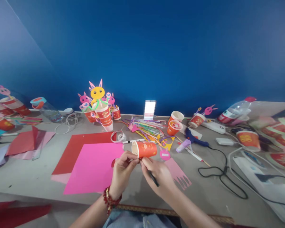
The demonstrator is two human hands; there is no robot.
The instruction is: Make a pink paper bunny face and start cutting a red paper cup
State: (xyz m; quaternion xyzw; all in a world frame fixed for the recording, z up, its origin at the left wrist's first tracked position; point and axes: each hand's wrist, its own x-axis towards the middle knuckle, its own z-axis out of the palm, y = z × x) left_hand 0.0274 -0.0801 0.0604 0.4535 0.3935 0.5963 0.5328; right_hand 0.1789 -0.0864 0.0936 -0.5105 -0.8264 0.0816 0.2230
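Note:
Near the middle of the table, an orange paper cup (147,149) lies on its side, its open end to the left. My left hand (123,167), with a red bead bracelet on the wrist, is closed just below the cup's rim, fingertips pinched on something too small to make out. My right hand (158,172) is closed around a black pen (153,178), whose tip is hidden by the fingers. The fingertips of both hands nearly meet in front of the cup. A pink paper sheet (95,167) lies left of my left hand, partly over a red sheet (72,152).
Colourful pipe cleaners (149,128) lie behind the cup. Cups with paper rabbit faces (97,92) stand at the back left. On the right are a blue glue gun (196,139), a black cable (224,174), a bottle (236,110) and more cups (249,141).

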